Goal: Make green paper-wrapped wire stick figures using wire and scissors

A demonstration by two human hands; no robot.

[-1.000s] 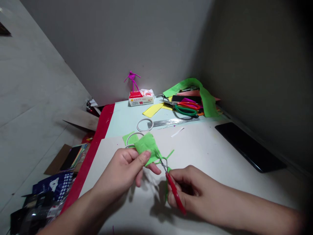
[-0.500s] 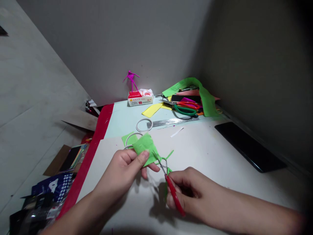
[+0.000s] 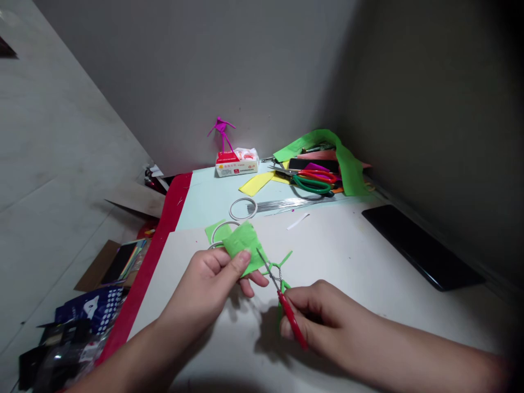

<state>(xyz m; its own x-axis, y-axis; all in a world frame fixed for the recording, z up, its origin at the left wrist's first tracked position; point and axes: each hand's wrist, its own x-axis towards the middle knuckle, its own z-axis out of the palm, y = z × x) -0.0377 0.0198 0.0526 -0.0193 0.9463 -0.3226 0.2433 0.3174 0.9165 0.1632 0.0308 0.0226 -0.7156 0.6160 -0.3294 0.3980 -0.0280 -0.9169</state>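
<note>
A small square of green crepe paper (image 3: 244, 245) is pinched between the thumb and fingers of my left hand (image 3: 227, 273). My right hand (image 3: 315, 314) grips a pair of red-handled scissors (image 3: 290, 314), and their blades lie along the paper's right edge. I cannot tell whether the blades are cutting into it. Just behind the blades is a wire form wrapped in green (image 3: 282, 259), with bare twisted wire in its middle; my right hand hides its lower part. Beyond my left hand, another green paper piece (image 3: 213, 232) lies by a wire ring (image 3: 219, 226).
A coil of wire (image 3: 243, 209) and a bundle of straight wires (image 3: 282, 204) lie further back. Behind them are green-and-red-handled scissors (image 3: 313, 183) and coloured paper. A pink figure (image 3: 221, 128) stands on a small box (image 3: 236, 164). A black phone-like slab (image 3: 420, 245) lies right.
The scissors' red handles have drawn up slightly toward the blades. My left hand keeps its pinch on the green paper. The whole view has shifted a little.
</note>
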